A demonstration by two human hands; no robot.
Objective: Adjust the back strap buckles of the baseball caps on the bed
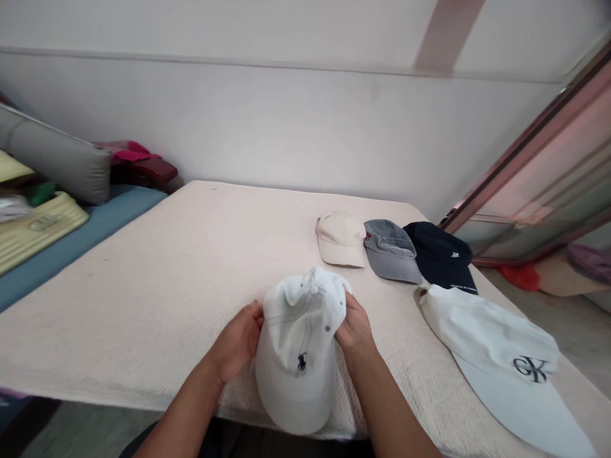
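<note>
A white cap (298,385) sits in the lower middle of the frame, its rounded brim pointing toward the bottom edge. Its soft crown is dented and creased near the top, with darker stitching running along the seams and a few small eyelets. A small, dark horse-and-rider emblem (301,362) marks the front, just above the brim.

The cap is between the two hands. The left hand (238,343) is against its left side with the fingers curled in at the edge; the fingertips are partly hidden, so this looks like a light hold, though I cannot be certain. The right hand (356,324) grasps the right side of the crown, fingers tucked behind it.

Five caps show on the one pale, cloth-covered table (157,286): the one in hand and four others. Right of center lie one cream cap (340,232), one gray cap (391,251) and one navy cap (436,251), in a row; one larger-looking white cap with "CK" lettering (496,337) fills the lower right.
</note>
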